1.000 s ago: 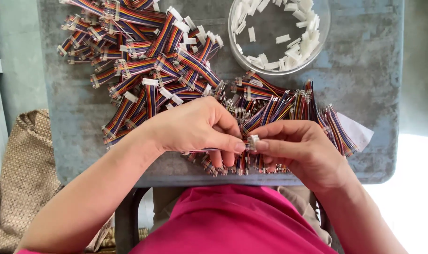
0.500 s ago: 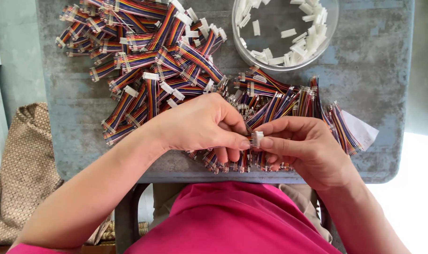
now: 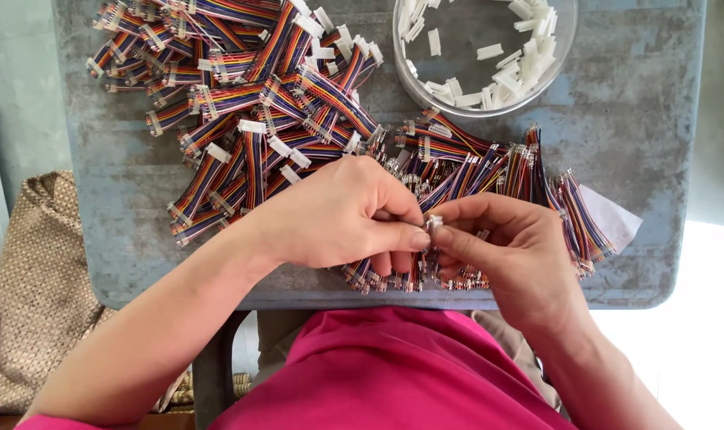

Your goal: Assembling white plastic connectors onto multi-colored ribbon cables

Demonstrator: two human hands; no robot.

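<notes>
My left hand (image 3: 342, 211) and my right hand (image 3: 509, 251) meet fingertip to fingertip over the table's near edge. Between them they pinch a small white plastic connector (image 3: 433, 222) at the end of a short rainbow ribbon cable (image 3: 425, 267), whose wires hang down behind my fingers. Under and behind my hands lies a row of bare-ended ribbon cables (image 3: 489, 171). A heap of ribbon cables with white connectors fitted (image 3: 258, 103) covers the table's far left.
A clear round bowl (image 3: 569, 32) with several loose white connectors stands at the back right. The grey worn table (image 3: 648, 143) ends just before my pink-clad lap. A white paper slip (image 3: 612, 215) lies at the right; a woven bag (image 3: 35, 302) is on the floor left.
My hands stay joined on the connector, with only small finger movements. The view has shifted slightly, so the table sits a little higher in the picture.
</notes>
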